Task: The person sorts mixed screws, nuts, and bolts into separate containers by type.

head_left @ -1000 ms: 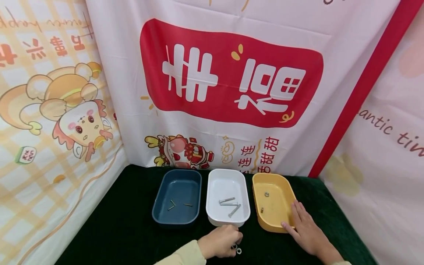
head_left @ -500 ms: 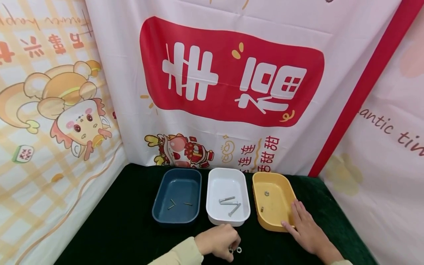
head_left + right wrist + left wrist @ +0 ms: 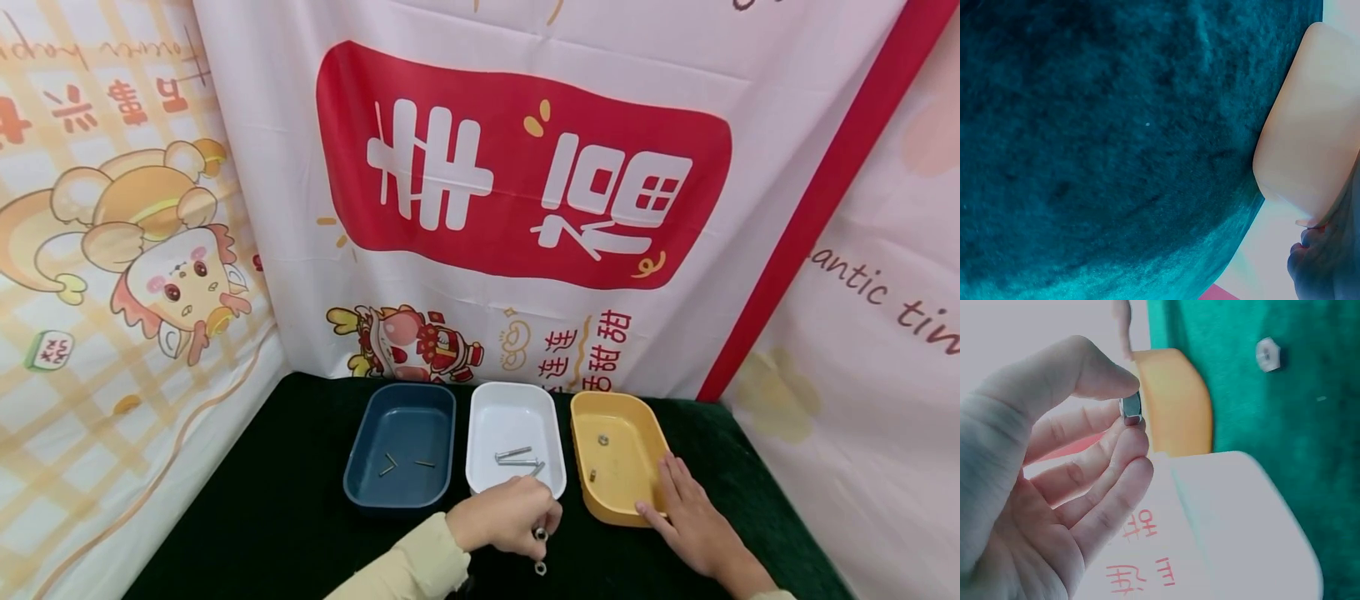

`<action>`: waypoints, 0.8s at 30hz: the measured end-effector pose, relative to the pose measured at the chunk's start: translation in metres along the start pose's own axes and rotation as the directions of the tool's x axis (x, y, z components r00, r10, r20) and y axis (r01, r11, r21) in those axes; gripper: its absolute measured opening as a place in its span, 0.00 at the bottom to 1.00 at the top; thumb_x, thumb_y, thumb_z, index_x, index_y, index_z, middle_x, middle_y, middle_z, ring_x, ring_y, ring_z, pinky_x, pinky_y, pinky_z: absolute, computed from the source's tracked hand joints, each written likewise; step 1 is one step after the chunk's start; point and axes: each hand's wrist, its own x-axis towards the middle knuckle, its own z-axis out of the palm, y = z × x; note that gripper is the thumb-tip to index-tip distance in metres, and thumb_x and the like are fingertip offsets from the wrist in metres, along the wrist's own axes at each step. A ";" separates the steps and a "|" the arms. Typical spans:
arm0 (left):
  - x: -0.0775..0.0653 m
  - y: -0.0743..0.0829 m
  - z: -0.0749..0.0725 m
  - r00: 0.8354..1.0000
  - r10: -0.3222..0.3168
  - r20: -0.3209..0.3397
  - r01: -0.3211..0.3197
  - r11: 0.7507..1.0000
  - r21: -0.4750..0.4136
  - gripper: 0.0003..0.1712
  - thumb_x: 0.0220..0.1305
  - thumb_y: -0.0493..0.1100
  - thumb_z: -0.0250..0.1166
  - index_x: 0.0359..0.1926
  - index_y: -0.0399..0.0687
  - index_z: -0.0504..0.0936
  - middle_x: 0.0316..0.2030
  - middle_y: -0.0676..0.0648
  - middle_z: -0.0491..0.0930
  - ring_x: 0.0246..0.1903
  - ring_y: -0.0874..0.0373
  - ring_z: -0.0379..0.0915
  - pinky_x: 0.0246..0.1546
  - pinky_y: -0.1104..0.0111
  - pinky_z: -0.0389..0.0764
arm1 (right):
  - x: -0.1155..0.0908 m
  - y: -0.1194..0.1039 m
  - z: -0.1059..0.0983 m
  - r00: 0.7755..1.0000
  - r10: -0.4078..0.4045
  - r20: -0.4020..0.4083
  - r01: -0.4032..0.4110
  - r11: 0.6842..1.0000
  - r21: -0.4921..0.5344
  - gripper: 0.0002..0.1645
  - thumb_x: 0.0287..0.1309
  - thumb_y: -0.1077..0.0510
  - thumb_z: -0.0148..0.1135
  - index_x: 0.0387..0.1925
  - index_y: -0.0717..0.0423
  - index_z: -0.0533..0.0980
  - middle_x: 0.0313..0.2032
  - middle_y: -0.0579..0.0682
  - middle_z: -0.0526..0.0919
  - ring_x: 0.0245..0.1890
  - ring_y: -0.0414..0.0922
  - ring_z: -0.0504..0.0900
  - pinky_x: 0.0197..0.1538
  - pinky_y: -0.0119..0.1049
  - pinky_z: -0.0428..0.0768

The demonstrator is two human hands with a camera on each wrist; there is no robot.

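My left hand (image 3: 504, 515) pinches a small metal hex nut (image 3: 1130, 410) between thumb and fingertips, raised over the front edge of the white tray (image 3: 513, 408). Another hex nut (image 3: 540, 568) lies on the dark green cloth just below that hand. My right hand (image 3: 699, 527) rests against the right side of the yellow tray (image 3: 628, 492), fingers extended along its rim and thumb at the front corner. Inside the yellow tray are a nut (image 3: 603, 440) and a small brass-coloured piece (image 3: 592, 476). Several long bolts (image 3: 516, 461) lie in the white tray, partly hidden by my left hand.
To the left stands a dark blue tray (image 3: 405, 425) with several thin brass-coloured pins (image 3: 425, 464). The three trays stand side by side on the green cloth (image 3: 262, 500). Printed fabric (image 3: 450, 333) hangs behind and on both sides.
My left hand has picked a nut up off the cloth and lifted it up and slightly right, toward the white tray. My right hand stays at the yellow tray.
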 end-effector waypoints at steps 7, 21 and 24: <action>0.016 0.009 -0.022 0.997 0.032 -0.073 -0.028 0.998 0.059 0.09 0.56 0.41 0.79 0.32 0.56 0.85 0.30 0.57 0.81 0.30 0.73 0.69 0.32 0.84 0.72 | 0.001 0.001 0.001 1.000 -0.004 -0.013 0.005 1.000 0.005 0.62 0.73 0.22 0.43 0.84 0.65 0.44 0.84 0.67 0.43 0.82 0.70 0.45 0.78 0.75 0.50; 0.053 0.012 -0.035 0.986 0.052 -0.155 -0.033 0.991 0.128 0.09 0.54 0.42 0.81 0.35 0.54 0.88 0.33 0.59 0.81 0.32 0.73 0.71 0.35 0.85 0.73 | -0.002 -0.001 0.001 0.999 -0.010 -0.033 0.010 1.000 -0.004 0.61 0.73 0.23 0.45 0.84 0.64 0.45 0.84 0.66 0.44 0.82 0.70 0.46 0.78 0.73 0.54; 0.059 0.008 -0.035 0.978 0.051 -0.202 -0.025 0.991 0.128 0.09 0.53 0.42 0.80 0.34 0.54 0.88 0.34 0.58 0.82 0.33 0.74 0.72 0.36 0.86 0.73 | -0.001 -0.001 0.001 1.000 -0.009 -0.025 0.009 1.000 0.001 0.62 0.73 0.22 0.45 0.84 0.65 0.45 0.84 0.67 0.44 0.82 0.70 0.46 0.78 0.73 0.53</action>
